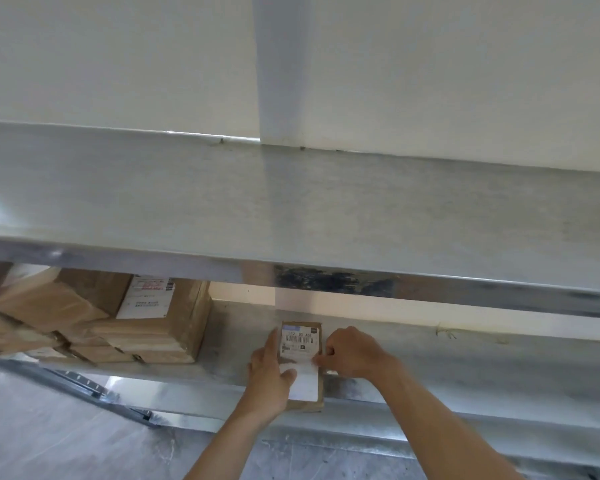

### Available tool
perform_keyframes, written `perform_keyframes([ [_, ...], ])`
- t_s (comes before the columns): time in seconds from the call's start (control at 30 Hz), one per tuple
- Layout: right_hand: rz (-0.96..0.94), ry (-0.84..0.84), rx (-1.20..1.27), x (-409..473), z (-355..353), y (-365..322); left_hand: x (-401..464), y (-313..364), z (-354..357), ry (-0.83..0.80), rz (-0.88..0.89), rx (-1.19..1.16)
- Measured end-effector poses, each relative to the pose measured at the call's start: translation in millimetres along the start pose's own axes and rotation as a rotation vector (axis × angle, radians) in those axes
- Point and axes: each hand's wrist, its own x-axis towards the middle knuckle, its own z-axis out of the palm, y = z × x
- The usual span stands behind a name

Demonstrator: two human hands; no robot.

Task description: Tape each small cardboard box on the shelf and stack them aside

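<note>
Both hands, left hand [269, 372] and right hand [352, 353], press a label [300, 362] onto a small box [305, 405] on the shelf [465, 365].

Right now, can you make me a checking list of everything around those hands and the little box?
Surface: lower metal shelf, bare to the right of the box; upper metal shelf holds nothing seen.
Job's things: small cardboard box with a white label, overhanging the lower shelf's front edge. No tape roll seen.
Clutter: stack of boxes at the left of the lower shelf.
Grips: left hand flat against the box's left side; right hand pinching at the label's right edge.
Cables: nothing seen.
Surroundings: pale wall behind, grey floor below.
</note>
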Motion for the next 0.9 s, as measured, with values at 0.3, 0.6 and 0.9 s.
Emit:
perform_keyframes([
  [0.3, 0.043, -0.044, 0.117, -9.2, -9.1, 2.9, -8.8, 34.0, 41.8, 0.02, -0.084, 0.353],
  [0.6, 0.043, -0.001, 0.258, -10.3, -14.2, 22.8, -4.4, 35.2, 43.2, 0.112, -0.129, 0.269],
  [0.9, 0.014, 0.027, 0.269, -13.3, -24.2, 34.5, -4.6, 19.6, 24.1, 0.055, -0.083, -0.268],
])
